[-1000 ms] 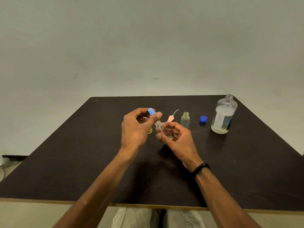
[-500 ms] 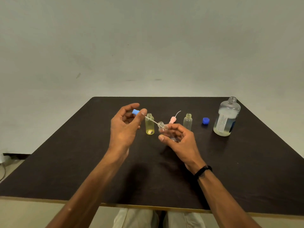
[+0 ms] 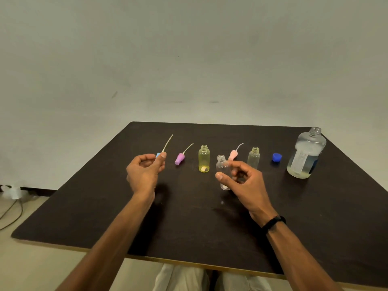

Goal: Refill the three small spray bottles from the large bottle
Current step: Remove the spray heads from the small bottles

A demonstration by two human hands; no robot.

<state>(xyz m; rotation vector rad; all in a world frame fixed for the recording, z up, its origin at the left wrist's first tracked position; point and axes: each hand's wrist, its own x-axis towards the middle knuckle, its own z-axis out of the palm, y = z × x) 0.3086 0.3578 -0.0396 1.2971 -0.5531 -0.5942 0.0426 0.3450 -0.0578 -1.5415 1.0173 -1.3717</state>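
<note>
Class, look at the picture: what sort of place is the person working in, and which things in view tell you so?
Probably a plain indoor room set up as a simple workspace: a bare pale wall, one dark table holding only the bottles, and loose cables on the floor at the left.

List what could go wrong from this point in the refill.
1. The large bottle stands uncapped near the table's right edge; a knock may spill it.
2. The open yellow bottle stands close to both hands and could tip.
3. The right hand pinches the clear bottle lightly; it might slip.
</note>
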